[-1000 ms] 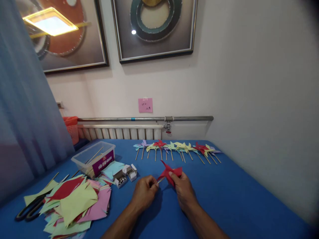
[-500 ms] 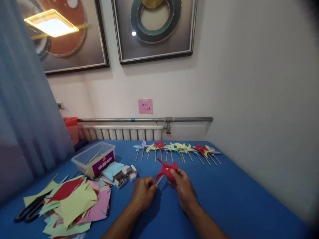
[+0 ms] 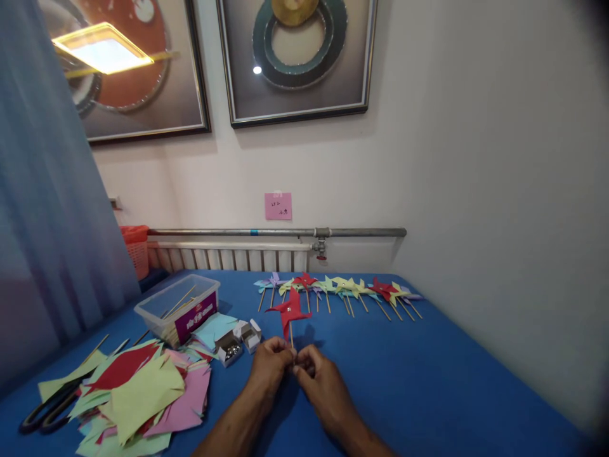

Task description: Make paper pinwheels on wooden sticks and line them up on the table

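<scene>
A red paper pinwheel (image 3: 289, 310) on a thin wooden stick stands upright above the blue table (image 3: 428, 381). My left hand (image 3: 270, 368) and my right hand (image 3: 316, 378) meet just below it, both pinched closed on the bottom of the stick, fingertips touching. The pinwheel's head faces me, with a small metal pin at its centre. Behind it, a row of several finished pinwheels (image 3: 340, 289) in red, yellow, green and purple lies along the table's far edge.
A heap of coloured paper squares (image 3: 137, 393) lies at the left, with black scissors (image 3: 40, 416) beside it. A clear plastic tub (image 3: 178, 308) holds sticks. Small open boxes of pins (image 3: 236, 341) sit near my left hand. A radiator and pipe run along the wall.
My right hand let go of the red paper head and came down to the stick beside my left hand. The pinwheel swung from lying tilted to the right to standing upright.
</scene>
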`<action>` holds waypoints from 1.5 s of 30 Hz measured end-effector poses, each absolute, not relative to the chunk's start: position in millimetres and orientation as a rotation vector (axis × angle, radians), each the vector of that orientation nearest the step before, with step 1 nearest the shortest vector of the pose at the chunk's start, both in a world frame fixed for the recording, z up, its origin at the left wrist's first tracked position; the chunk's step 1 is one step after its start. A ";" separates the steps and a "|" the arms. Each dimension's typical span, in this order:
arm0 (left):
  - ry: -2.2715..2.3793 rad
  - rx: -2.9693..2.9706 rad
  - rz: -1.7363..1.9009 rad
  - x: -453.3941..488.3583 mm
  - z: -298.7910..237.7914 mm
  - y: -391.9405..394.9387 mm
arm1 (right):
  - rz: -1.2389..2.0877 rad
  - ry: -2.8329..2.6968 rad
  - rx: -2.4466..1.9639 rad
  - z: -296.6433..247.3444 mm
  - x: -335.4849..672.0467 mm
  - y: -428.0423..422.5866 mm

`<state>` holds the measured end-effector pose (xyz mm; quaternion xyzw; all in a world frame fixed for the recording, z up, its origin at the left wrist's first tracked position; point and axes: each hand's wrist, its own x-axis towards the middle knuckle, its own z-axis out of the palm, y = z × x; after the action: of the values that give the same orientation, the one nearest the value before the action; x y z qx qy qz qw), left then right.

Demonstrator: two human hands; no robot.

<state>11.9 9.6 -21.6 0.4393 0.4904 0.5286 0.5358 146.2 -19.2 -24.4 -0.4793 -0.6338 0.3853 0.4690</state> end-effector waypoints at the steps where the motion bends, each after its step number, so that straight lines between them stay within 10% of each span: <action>1: 1.148 1.029 1.267 12.2 -20.0 8.2 | 0.926 -1.572 -1.188 -23.9 146.3 -19.7; 45: 1.507 1.744 0.964 24.2 -28.8 -1.8 | 0.362 -1.790 -1.770 -21.9 191.1 -2.7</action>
<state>24.2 -1.8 -28.8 0.6621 0.5723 0.3662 0.3162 191.1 -2.7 -21.9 -0.6649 -0.6727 0.1361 0.2947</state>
